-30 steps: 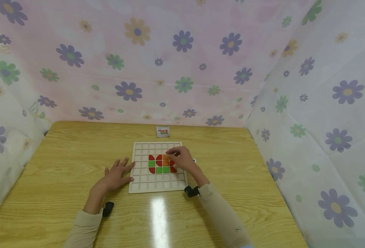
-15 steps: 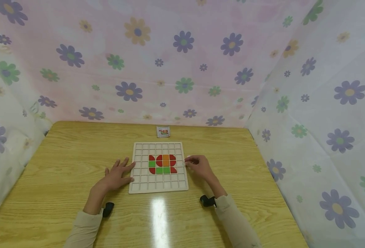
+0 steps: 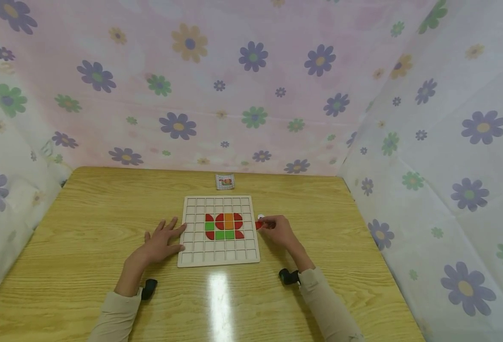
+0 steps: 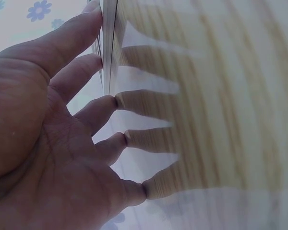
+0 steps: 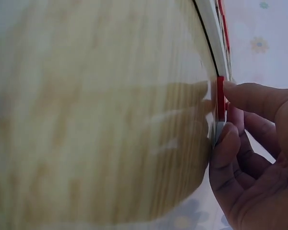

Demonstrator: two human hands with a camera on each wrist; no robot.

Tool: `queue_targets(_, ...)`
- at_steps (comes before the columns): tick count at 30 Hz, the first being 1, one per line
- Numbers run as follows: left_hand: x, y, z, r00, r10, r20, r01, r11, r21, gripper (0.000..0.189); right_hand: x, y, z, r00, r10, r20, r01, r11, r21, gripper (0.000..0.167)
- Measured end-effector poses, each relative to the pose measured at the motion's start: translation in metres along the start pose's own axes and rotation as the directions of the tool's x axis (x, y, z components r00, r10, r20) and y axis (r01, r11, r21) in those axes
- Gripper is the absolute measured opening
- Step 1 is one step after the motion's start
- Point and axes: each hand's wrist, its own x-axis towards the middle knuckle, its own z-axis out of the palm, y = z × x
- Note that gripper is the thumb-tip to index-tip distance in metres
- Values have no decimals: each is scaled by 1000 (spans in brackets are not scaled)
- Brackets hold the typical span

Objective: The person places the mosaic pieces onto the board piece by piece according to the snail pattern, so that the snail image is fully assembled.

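Note:
A pale wooden grid board lies on the table, with red quarter-round, green and orange tiles set in its middle cells. My left hand rests at its left edge, fingers spread; in the left wrist view the thumb reaches the board's side and other fingertips touch the tabletop. Just off the board's right edge, my right hand pinches a red tile between thumb and curled fingers. That tile shows edge-on as a red strip in the right wrist view. A small white piece lies beside the fingertips.
A small picture card with a coloured figure on a grid lies behind the board. The wooden table meets flowered cloth at the back and sides. A bright reflection crosses the table in front of the board.
My right hand has moved from over the tiles to beyond the board's right edge, where a red tile now shows at its fingertips. The left hand has stayed put.

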Motion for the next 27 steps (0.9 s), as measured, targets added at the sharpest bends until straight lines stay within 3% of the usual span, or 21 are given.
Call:
queue_targets(11,1,-3,2,1000,14,-16,-14,1000,-5,68,1,-2,3,999,-33,-21,31,994,-103,14)
queue_targets(22,2,-9,3,999,28,-27,-29,999,-43,68,0,-5,0,1000,24,-16,-25,995,-96,15)
queue_targets(27,2,-7,3,1000,16,-19,-16,1000,-21,68,-1,-4,0,999,45,-12,-46,993,-110,13)
